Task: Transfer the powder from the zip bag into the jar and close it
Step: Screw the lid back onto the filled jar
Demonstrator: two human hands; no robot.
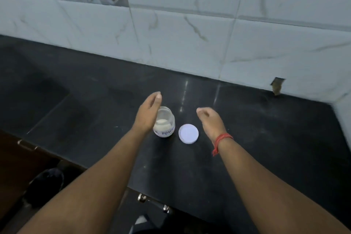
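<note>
A small clear jar [165,122] with a white handwritten label stands upright and uncovered on the black counter [95,85]. White powder fills its lower part. Its white round lid [188,133] lies flat on the counter just to the jar's right. My left hand [149,113] hovers at the jar's left side, fingers straight and together, holding nothing; I cannot tell whether it touches the glass. My right hand [210,119] hangs above the counter to the right of the lid, fingers loosely curled, empty, with a red thread on the wrist. No zip bag is in view.
A white marbled tile wall [190,34] rises behind the counter and turns a corner at the far right. The counter's front edge runs diagonally below my forearms, with a metal drawer handle [153,203] under it. A chipped hole [277,85] marks the wall at right.
</note>
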